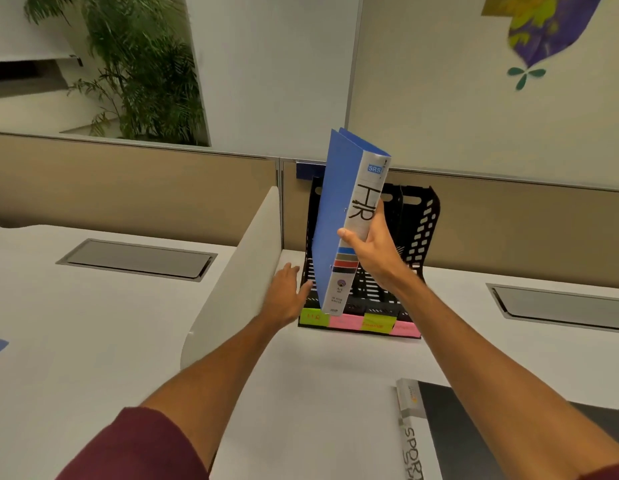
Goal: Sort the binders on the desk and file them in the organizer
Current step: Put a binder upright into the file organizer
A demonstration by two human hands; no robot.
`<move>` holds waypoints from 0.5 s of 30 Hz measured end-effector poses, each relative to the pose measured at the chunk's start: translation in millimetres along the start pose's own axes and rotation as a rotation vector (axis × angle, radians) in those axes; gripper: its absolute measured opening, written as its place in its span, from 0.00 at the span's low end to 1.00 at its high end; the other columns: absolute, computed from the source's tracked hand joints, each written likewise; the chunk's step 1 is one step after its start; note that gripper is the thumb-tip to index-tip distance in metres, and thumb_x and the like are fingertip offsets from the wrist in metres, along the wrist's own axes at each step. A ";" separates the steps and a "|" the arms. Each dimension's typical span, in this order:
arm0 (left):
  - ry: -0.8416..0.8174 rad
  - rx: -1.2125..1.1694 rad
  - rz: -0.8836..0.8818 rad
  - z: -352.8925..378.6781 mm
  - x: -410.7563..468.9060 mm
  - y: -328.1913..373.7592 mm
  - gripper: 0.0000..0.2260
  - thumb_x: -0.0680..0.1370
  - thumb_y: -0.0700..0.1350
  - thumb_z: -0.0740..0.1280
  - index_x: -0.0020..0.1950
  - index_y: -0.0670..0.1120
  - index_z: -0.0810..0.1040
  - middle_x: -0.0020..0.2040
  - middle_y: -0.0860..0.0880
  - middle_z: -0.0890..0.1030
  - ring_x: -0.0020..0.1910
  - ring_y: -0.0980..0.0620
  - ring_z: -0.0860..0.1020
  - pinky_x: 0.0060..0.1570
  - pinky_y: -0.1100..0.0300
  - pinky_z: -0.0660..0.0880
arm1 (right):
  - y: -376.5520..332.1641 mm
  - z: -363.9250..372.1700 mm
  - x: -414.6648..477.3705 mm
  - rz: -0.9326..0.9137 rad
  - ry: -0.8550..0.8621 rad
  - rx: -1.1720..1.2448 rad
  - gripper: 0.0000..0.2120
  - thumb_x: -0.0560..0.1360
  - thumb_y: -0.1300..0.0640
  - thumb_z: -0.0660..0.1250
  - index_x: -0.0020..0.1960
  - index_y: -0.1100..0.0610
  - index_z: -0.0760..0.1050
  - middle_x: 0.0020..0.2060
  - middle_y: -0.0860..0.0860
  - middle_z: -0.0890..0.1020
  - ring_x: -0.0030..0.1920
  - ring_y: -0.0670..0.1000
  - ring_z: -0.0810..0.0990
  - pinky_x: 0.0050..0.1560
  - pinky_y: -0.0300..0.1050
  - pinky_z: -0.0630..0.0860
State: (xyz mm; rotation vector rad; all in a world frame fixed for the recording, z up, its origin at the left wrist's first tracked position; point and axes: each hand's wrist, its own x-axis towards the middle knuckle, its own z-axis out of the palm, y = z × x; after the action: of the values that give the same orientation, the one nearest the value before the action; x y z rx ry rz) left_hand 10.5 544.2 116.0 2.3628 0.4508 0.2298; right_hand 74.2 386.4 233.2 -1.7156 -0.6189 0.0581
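Head view: the right hand [374,251] grips the blue cardboard binder with a white spine marked "HR" [339,216], thumb across the spine and fingers behind it. The binder tilts slightly, its lower end at the leftmost slot of the black perforated plastic organizer [419,230]. The left hand [284,296], fingers straight, rests against the organizer's left side. A black binder [474,431] lies on the white desk [318,375], near the right forearm.

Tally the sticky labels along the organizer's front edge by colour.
Green labels: 2
Pink labels: 2
Total: 4
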 end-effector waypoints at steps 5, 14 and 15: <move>-0.033 0.060 -0.002 17.4 24.0 -13.1 0.24 0.82 0.50 0.56 0.75 0.41 0.60 0.76 0.43 0.61 0.75 0.45 0.59 0.73 0.48 0.57 | 22.6 11.1 22.8 -0.018 0.021 -0.033 0.38 0.77 0.60 0.67 0.77 0.45 0.47 0.71 0.48 0.65 0.68 0.49 0.70 0.58 0.44 0.74; -0.107 0.037 -0.061 44.4 57.2 -22.5 0.22 0.83 0.46 0.55 0.76 0.43 0.56 0.75 0.45 0.63 0.72 0.44 0.62 0.71 0.44 0.60 | 54.4 28.1 42.0 -0.015 0.048 -0.042 0.39 0.76 0.58 0.68 0.77 0.48 0.47 0.69 0.47 0.66 0.60 0.35 0.72 0.49 0.28 0.75; -0.115 0.033 -0.074 46.3 59.8 -24.4 0.22 0.83 0.45 0.54 0.77 0.44 0.55 0.75 0.45 0.63 0.73 0.45 0.62 0.71 0.43 0.58 | 56.3 29.9 43.7 -0.016 0.048 -0.043 0.38 0.76 0.59 0.68 0.77 0.48 0.47 0.69 0.48 0.66 0.60 0.36 0.72 0.50 0.28 0.74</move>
State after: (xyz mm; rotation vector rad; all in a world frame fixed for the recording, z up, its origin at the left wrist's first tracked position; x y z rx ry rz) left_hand 72.7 555.2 67.9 2.3713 0.4885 0.0525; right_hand 121.3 426.0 186.4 -1.7482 -0.6021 -0.0076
